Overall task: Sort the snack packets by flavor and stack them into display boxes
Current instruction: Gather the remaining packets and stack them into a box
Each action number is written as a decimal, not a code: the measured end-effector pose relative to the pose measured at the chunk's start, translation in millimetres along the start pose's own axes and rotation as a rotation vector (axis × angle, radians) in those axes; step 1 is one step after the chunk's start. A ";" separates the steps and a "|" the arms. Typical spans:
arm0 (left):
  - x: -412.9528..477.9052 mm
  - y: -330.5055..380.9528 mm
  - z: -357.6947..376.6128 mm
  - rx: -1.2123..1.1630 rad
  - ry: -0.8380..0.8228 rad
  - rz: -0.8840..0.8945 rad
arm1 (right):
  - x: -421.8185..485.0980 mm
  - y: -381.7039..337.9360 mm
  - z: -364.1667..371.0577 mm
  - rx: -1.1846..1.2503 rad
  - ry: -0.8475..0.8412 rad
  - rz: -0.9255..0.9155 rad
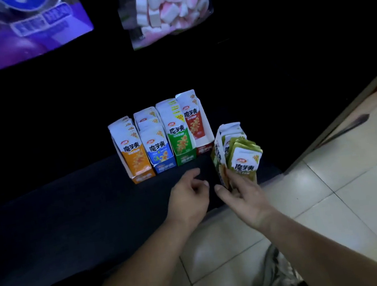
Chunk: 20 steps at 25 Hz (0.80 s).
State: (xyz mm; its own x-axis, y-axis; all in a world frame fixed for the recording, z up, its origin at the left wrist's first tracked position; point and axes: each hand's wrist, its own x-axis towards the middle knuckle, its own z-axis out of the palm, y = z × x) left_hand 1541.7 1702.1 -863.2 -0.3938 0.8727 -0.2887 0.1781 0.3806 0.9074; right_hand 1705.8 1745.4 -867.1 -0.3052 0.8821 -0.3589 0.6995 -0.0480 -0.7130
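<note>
Pale glossy floor tiles (337, 194) fill the near right corner, and two bare forearms reach forward over them to a dark cloth-covered surface (72, 221). The left hand (189, 195) hovers just above the surface, its fingers (197, 173) loosely curled and grasping nothing. Just beside it, the right hand (242, 196) holds a fanned bunch of olive-green snack packets (245, 161) by their lower ends, touching a tilted olive and white display box (219, 143). Beyond the hands, four packet-filled cardboard display boxes stand side by side in a row: an orange box (136, 158), a blue box (160, 152), a green box (180, 144) and a red box (197, 126). Farthest away hang a clear bag of pink and white marshmallows (169, 6) and a blurred purple bag (7, 32).
</note>
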 end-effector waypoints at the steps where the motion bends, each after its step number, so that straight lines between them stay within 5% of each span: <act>1: -5.4 -0.7 -6.3 0.015 0.006 -0.016 | -12.2 0.0 10.2 0.036 -0.008 0.002; 5: -34.1 -16.4 -33.1 0.055 0.017 -0.120 | -47.3 -18.8 41.2 0.178 -0.031 -0.084; 11: -69.4 -43.2 -67.0 -0.006 0.057 -0.187 | -72.1 -49.3 84.2 0.369 -0.267 0.050; 16: -65.8 -68.4 -72.8 0.074 0.121 -0.185 | -54.0 -60.3 75.0 0.465 0.136 0.101; 20: -66.8 -67.0 -81.7 0.115 0.132 -0.107 | -43.6 -59.0 90.1 0.410 -0.045 0.043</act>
State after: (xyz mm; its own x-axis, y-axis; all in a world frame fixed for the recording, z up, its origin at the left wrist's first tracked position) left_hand 1482.4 1593.3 -879.8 -0.5296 0.7804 -0.3326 0.2278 0.5085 0.8304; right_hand 1619.6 1667.6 -863.6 -0.3156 0.8543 -0.4129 0.3992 -0.2752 -0.8746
